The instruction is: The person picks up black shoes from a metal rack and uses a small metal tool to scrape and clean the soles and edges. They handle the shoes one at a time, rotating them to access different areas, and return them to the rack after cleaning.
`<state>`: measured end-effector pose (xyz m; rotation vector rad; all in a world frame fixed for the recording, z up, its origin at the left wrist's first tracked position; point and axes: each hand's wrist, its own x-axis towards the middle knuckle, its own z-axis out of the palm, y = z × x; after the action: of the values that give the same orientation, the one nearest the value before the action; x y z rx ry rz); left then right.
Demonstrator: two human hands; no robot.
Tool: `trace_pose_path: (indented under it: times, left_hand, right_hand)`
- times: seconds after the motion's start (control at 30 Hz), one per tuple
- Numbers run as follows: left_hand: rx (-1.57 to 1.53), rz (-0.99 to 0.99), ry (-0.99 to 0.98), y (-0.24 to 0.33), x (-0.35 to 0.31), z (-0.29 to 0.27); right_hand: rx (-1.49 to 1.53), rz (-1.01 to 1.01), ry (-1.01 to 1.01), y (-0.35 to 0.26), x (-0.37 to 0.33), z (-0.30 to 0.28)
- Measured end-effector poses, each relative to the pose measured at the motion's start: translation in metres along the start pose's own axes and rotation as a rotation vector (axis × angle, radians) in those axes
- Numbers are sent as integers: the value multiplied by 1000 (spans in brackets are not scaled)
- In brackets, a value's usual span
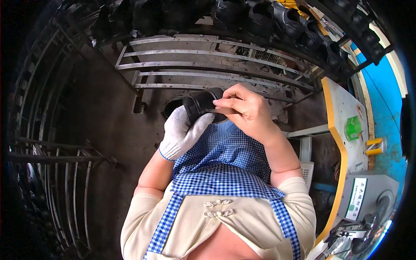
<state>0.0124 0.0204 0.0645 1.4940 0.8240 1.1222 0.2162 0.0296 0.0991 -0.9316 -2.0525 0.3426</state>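
Black shoe (199,104) is in gloved fingers (203,121); grey casing (376,184) bears lettered label (356,197).

The white-gloved left hand (178,135) curls in a grip, thumb (203,121) extended; the bare right hand (250,110) pinches with thumb and fingers (234,104) just beside it, both forearms (284,158) angled inward.

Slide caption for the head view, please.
Gloved left hand holds a black shoe; bare right hand pinches a thin flat piece beside it.

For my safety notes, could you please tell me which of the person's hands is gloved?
The left hand: it wears a white, blue-edged glove, while the right hand is bare.
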Motion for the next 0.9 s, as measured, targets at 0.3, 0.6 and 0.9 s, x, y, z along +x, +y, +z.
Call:
trace_pose_path:
  times: [0.3,0.6,0.9]
  left_hand:
    - [2,-15,33,-9,-3,0]
    - [149,199,119,-16,0,8]
    - [471,478,147,-28,2,6]
  right_hand:
    - [26,71,29,14,-5,23]
    - [160,182,65,16,-11,28]
    - [347,468,-181,5,-13,7]
